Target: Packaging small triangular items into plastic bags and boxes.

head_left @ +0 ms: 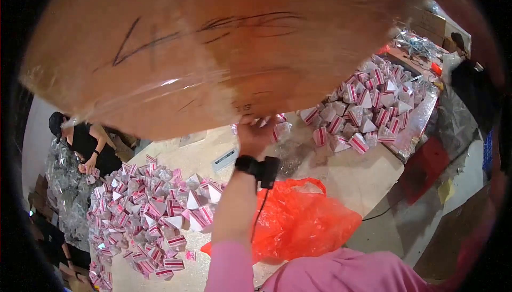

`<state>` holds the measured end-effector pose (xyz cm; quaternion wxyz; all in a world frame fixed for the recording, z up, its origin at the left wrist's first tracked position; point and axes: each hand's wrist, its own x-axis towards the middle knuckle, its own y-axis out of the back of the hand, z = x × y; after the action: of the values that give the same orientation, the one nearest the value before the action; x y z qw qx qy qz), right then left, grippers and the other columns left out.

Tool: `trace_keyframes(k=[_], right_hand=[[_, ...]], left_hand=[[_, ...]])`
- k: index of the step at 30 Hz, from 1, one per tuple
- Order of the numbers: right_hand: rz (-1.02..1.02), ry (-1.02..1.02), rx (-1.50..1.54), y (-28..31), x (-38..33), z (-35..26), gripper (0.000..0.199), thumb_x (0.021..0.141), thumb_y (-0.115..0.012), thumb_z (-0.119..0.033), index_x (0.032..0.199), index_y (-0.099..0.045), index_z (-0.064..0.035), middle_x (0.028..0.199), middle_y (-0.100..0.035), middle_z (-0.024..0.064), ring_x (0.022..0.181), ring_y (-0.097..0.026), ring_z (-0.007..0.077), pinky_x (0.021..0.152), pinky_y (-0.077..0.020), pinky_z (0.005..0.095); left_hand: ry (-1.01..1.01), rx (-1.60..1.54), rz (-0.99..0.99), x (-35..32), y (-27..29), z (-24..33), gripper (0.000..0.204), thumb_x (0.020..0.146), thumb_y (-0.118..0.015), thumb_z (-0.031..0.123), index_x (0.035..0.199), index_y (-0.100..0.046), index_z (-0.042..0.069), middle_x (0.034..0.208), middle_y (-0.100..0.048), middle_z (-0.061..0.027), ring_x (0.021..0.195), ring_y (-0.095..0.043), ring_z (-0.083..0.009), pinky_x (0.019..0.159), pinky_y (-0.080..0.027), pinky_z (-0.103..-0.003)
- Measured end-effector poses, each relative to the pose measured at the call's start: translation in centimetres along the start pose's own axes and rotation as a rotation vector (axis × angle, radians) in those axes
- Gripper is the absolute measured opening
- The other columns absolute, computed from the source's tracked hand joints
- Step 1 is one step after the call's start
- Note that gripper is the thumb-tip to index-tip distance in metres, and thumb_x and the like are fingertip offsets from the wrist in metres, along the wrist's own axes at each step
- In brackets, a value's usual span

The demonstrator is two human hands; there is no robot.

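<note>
A big cardboard box (202,68), covered with clear tape and marked with black scrawls, fills the upper part of the view, raised above the table. My left hand (255,136) grips its lower edge; the box partly hides the fingers. A black band with a small device (258,169) circles that wrist. At the far right rim, my right arm (493,52) shows only as a dark blur reaching up beside the box, and its fingers cannot be made out. Below my left forearm lies a crumpled red plastic bag (304,220).
Heaps of small pink-and-white wedge-shaped packets (144,212) cover the table's (368,180) left side, with another pile (368,105) at the far right. A person in black (88,143) works at the left. Silver star-shaped pieces (418,44) lie at the back right.
</note>
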<state>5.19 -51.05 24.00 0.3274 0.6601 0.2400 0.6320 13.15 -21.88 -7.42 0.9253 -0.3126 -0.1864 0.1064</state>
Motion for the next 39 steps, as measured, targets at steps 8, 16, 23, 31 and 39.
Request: trace_keyframes(k=[8, 16, 23, 31, 39], right_hand=[[0.13, 0.217, -0.249, -6.2, 9.3, 4.2, 0.027, 0.073, -0.059, -0.02, 0.09, -0.059, 0.0009, 0.08, -0.059, 0.0191, 0.071, -0.056, 0.031, 0.065, -0.0452, 0.0378], [0.199, 0.2, -0.094, -13.3, 15.5, 7.1, 0.026, 0.07, -0.061, -0.021, 0.087, -0.061, -0.0009, 0.075, -0.059, 0.0179, 0.072, -0.057, 0.0311, 0.065, -0.0428, 0.0378], [0.107, 0.28, -0.209, -16.7, 18.9, 9.6, 0.031, 0.072, -0.06, -0.033, 0.09, -0.063, -0.0077, 0.084, -0.062, 0.0134, 0.083, -0.058, 0.0319, 0.072, -0.0463, 0.0414], [0.143, 0.249, -0.184, -18.9, 21.0, 13.2, 0.028, 0.067, -0.061, -0.027, 0.085, -0.063, -0.006, 0.079, -0.061, 0.0173, 0.078, -0.058, 0.0339, 0.071, -0.0463, 0.0417], [0.379, 0.657, -0.009, -19.8, 20.0, 15.9, 0.024, 0.065, -0.062, -0.02, 0.071, -0.055, 0.0018, 0.061, -0.054, 0.0187, 0.058, -0.053, 0.0293, 0.056, -0.0421, 0.035]], left_hand=[[0.06, -0.489, 0.444, -1.5, 7.8, 9.4, 0.03, 0.076, -0.046, 0.015, 0.103, -0.046, 0.0, 0.114, -0.042, -0.0179, 0.107, -0.04, -0.0347, 0.092, -0.032, -0.051], [0.049, -0.403, 0.617, -0.4, 12.5, 11.6, 0.034, 0.079, -0.043, 0.019, 0.105, -0.049, -0.001, 0.111, -0.048, -0.0165, 0.102, -0.045, -0.0353, 0.091, -0.036, -0.048], [0.023, -0.49, 0.625, 2.1, 14.3, 9.3, 0.031, 0.078, -0.041, 0.014, 0.1, -0.05, -0.006, 0.106, -0.051, -0.0182, 0.1, -0.048, -0.0329, 0.089, -0.038, -0.047], [0.029, -0.551, 0.532, 6.3, 17.5, 5.6, 0.031, 0.079, -0.041, 0.015, 0.104, -0.049, -0.001, 0.106, -0.054, -0.0154, 0.099, -0.049, -0.0317, 0.09, -0.037, -0.05], [0.04, -0.573, 0.508, 9.2, 16.2, 1.4, 0.031, 0.078, -0.041, 0.015, 0.104, -0.046, 0.0, 0.109, -0.049, -0.0162, 0.1, -0.045, -0.0325, 0.09, -0.038, -0.052]])
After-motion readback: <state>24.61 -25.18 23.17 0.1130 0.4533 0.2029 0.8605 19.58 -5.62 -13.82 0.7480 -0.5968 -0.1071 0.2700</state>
